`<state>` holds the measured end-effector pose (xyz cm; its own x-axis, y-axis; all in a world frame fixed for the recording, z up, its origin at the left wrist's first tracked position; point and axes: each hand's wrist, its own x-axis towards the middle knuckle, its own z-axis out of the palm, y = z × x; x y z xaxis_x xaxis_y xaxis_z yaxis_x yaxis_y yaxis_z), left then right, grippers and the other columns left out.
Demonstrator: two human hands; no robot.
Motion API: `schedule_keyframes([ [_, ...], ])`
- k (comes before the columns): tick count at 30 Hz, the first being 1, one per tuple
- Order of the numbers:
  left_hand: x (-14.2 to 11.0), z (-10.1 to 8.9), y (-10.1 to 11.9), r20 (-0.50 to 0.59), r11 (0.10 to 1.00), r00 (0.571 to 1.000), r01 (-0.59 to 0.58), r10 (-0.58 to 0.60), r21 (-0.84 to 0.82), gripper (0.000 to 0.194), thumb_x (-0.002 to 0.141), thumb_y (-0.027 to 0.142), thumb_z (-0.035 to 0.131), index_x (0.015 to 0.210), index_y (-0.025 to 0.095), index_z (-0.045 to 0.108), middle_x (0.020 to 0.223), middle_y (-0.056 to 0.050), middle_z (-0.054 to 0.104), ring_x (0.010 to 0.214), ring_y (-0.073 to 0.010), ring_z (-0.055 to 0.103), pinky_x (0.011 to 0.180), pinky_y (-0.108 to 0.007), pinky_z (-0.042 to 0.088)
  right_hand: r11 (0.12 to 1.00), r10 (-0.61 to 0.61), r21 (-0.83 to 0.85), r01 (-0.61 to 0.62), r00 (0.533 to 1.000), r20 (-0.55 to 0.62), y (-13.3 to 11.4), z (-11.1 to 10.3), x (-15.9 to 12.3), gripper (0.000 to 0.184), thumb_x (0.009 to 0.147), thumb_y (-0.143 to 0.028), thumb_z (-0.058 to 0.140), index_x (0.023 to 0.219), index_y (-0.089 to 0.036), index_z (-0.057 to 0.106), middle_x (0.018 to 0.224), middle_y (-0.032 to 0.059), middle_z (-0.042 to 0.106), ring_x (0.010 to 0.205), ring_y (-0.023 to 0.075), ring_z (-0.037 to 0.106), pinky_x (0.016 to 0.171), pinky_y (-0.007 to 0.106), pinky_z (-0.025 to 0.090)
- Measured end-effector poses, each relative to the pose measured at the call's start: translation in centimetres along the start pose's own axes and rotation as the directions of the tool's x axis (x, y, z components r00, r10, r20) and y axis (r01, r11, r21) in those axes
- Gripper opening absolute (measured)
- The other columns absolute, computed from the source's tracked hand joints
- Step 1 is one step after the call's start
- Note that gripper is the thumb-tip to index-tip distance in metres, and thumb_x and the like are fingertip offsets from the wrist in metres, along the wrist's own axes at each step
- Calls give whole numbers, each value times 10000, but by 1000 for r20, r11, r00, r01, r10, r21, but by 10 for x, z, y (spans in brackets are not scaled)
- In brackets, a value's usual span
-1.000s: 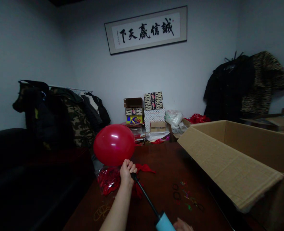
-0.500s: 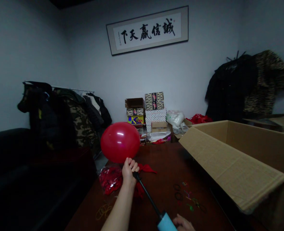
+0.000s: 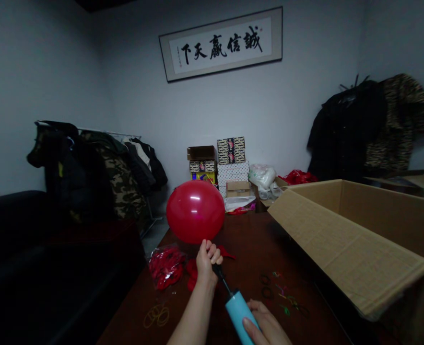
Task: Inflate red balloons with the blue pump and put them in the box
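Observation:
A round, inflated red balloon (image 3: 195, 213) stands above my left hand (image 3: 208, 258), whose fingers are closed round its neck at the black nozzle end of a hand pump. My right hand (image 3: 265, 323) is wrapped round the light blue barrel of the balloon pump (image 3: 239, 314). A short length of the black pump rod (image 3: 227, 285) shows between the barrel and my left hand. Left of my forearm, a clear bag of red balloons (image 3: 167, 268) lies on the table. Loose red balloons (image 3: 192, 273) lie partly hidden behind my left wrist.
Yellow rubber bands (image 3: 157, 316) lie on the brown table (image 3: 248, 239) at left, and coloured bands (image 3: 282, 292) at right. A large open cardboard box (image 3: 348, 239) borders the right side. Stacked boxes (image 3: 231, 172) stand at the back; a black sofa (image 3: 14, 230) is at left.
The blue barrel has slid up the rod toward my left hand, so less rod shows. My left hand and the balloon have shifted right. More of my right hand is in view.

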<state>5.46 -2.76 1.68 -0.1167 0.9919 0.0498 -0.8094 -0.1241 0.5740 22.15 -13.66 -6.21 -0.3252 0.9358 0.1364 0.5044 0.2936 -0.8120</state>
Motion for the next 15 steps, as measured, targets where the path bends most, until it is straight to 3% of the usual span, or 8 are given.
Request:
schedule_keyframes([
  [6,0,-1,-7,-42,1000,999,-21,22,18,361,770,372,618,624,210,330,439,113,236,318,-37,205,340,-186,143,998,-15,65,14,1000,14,-30,-12,23,625,883,-626,255,1056,-140,607,1111,112,589,1069,197,538,979,282,362],
  [15,12,-11,12,-49,992,995,-79,84,97,364,774,342,592,593,209,305,414,113,255,300,-36,210,339,-184,153,986,29,-168,-3,988,153,-21,-3,28,701,847,-629,348,1234,-69,516,1325,200,490,1283,312,384,1095,433,251],
])
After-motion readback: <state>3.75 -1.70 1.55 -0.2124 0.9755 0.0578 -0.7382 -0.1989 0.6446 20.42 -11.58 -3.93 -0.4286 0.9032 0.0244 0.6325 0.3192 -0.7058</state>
